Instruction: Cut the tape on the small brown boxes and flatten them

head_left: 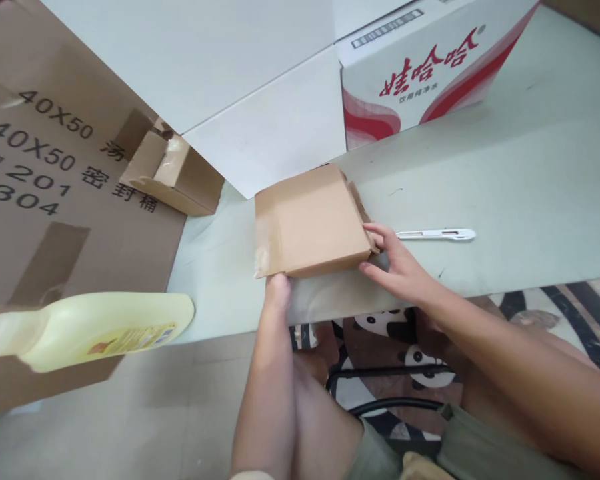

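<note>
A small brown cardboard box (310, 217) lies near the front edge of the pale table, with clear tape on its left end and torn-looking flaps at its right end. My left hand (279, 285) reaches to the box's near left corner; its fingers are hidden beneath or behind the cardboard. At the right end, my right hand (393, 267) grips the box, index finger at the upper edge and thumb by the lower one. Just beyond that hand lies a white utility knife (450, 235), partly covered by the fingers.
A white carton with red print (420, 87) and a plain white box (275, 127) stand behind. Another small cardboard box (190, 173) sits left, against a large printed carton (80, 167). A pale yellow bottle (115, 327) lies at the front left. The table edge (330, 313) is close.
</note>
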Demonstrator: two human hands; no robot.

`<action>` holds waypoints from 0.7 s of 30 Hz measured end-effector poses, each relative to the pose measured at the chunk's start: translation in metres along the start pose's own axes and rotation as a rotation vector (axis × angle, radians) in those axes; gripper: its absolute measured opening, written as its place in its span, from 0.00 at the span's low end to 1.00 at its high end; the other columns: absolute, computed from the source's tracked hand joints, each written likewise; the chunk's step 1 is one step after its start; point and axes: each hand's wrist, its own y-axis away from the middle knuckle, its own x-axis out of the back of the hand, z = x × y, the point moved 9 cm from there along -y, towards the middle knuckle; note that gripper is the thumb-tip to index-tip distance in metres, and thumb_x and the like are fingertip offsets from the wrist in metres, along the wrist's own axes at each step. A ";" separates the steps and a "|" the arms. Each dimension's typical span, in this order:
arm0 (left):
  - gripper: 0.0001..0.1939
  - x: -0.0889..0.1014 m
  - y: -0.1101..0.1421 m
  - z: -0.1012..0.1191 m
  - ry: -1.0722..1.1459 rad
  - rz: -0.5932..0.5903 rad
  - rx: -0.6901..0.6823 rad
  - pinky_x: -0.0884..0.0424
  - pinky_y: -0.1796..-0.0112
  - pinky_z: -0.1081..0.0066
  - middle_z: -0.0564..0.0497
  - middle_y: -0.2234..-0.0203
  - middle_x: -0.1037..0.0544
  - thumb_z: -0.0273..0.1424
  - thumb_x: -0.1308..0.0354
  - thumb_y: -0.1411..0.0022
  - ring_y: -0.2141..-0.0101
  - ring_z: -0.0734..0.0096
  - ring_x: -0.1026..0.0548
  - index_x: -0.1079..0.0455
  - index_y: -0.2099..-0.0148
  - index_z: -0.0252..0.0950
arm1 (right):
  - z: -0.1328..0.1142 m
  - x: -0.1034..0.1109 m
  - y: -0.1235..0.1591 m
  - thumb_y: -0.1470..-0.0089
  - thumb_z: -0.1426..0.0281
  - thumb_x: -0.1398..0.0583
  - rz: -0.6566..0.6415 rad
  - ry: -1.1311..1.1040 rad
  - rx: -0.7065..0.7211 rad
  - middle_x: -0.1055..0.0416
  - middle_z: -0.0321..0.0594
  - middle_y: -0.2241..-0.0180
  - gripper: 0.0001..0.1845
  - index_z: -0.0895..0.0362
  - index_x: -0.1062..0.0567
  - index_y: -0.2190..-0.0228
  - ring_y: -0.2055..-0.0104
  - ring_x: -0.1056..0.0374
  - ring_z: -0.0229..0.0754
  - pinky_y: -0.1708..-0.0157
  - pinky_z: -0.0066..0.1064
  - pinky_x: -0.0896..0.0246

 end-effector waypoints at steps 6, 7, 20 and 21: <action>0.26 -0.011 0.007 0.003 0.216 0.000 0.095 0.33 0.39 0.57 0.46 0.45 0.21 0.46 0.32 0.52 0.36 0.49 0.33 0.22 0.52 0.40 | 0.004 0.002 -0.002 0.45 0.56 0.36 -0.019 -0.064 -0.038 0.39 0.51 0.36 0.44 0.45 0.50 0.34 0.34 0.41 0.61 0.36 0.62 0.49; 0.25 -0.012 0.008 0.004 0.239 0.002 0.103 0.33 0.39 0.57 0.46 0.46 0.21 0.45 0.31 0.53 0.36 0.49 0.33 0.22 0.53 0.40 | 0.002 0.004 -0.002 0.45 0.56 0.37 -0.011 -0.061 -0.026 0.41 0.51 0.34 0.43 0.45 0.50 0.34 0.33 0.43 0.61 0.36 0.61 0.49; 0.22 -0.007 0.010 -0.006 0.248 0.011 0.197 0.29 0.44 0.57 0.45 0.54 0.18 0.40 0.32 0.60 0.40 0.46 0.29 0.21 0.59 0.40 | -0.007 0.008 -0.003 0.46 0.54 0.36 -0.026 0.209 0.012 0.44 0.51 0.31 0.47 0.46 0.50 0.32 0.29 0.51 0.70 0.35 0.74 0.67; 0.22 -0.007 0.010 -0.005 0.250 0.013 0.191 0.29 0.44 0.57 0.45 0.55 0.17 0.41 0.32 0.60 0.41 0.47 0.28 0.21 0.60 0.40 | -0.007 0.008 -0.004 0.46 0.54 0.36 -0.043 0.163 0.004 0.44 0.52 0.31 0.48 0.47 0.51 0.32 0.31 0.46 0.68 0.34 0.71 0.62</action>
